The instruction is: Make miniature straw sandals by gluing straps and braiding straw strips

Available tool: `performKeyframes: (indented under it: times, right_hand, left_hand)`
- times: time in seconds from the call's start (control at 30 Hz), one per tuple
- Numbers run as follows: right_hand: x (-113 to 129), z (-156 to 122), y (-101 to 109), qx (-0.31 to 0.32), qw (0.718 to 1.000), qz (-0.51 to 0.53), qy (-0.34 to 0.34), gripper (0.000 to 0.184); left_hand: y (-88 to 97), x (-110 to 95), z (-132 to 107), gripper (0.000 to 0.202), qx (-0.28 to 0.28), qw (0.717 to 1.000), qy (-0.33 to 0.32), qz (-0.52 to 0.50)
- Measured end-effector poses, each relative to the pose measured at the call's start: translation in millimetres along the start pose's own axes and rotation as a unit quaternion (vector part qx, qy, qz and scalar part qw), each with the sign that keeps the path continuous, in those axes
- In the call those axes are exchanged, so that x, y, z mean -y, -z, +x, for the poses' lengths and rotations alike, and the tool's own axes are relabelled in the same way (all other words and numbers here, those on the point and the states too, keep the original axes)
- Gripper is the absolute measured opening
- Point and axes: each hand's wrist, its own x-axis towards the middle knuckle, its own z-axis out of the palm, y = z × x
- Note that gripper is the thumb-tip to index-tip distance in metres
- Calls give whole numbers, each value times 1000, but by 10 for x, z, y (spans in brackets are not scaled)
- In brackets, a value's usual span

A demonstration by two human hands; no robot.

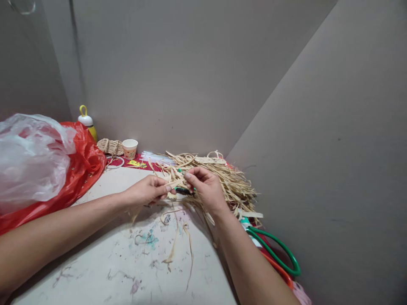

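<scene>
My left hand pinches a pale strip of straw between thumb and fingers, just above the board. Close by on the right, my right hand is closed with thumb and forefinger together at the far end of the same strip. Behind and to the right of both hands lies a big bundle of dry straw. Below the hands, loose straw shreds are scattered over the white stained board. Something black lies partly hidden between my hands.
At the left are a clear plastic bag and a red bag. Along the wall stand a yellow-white bottle, a woven straw sole, a paper cup and translucent sticks. Green-handled scissors lie right.
</scene>
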Motion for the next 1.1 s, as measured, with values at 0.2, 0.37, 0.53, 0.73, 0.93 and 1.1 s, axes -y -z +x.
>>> performKeyframes:
  times: [0.2,0.37,0.53,0.73,0.93,1.1]
  right_hand:
    - [-78,164,268,-265,962,35,63,23]
    - [-10,199,317,-426,895,40,130,23]
    - [84,-77,-127,-363,913,-42,182,18]
    - [-39,-377,-484,-141,925,-172,308,6]
    - [-109,-381,-455,-48,949,-167,264,13]
    - [-94,-308,-426,-112,985,-37,124,23]
  left_hand:
    - [360,34,137,21,-209,956,-93,183]
    - [226,-20,66,26,-395,872,-242,157]
    - [-320,-47,-141,40,-95,990,-58,-92]
    - [-248,-87,-104,27,-145,943,-80,-290]
    - [-40,-143,-36,16,-164,938,-77,-294]
    - [-7,-40,1,32,-118,973,-73,-185]
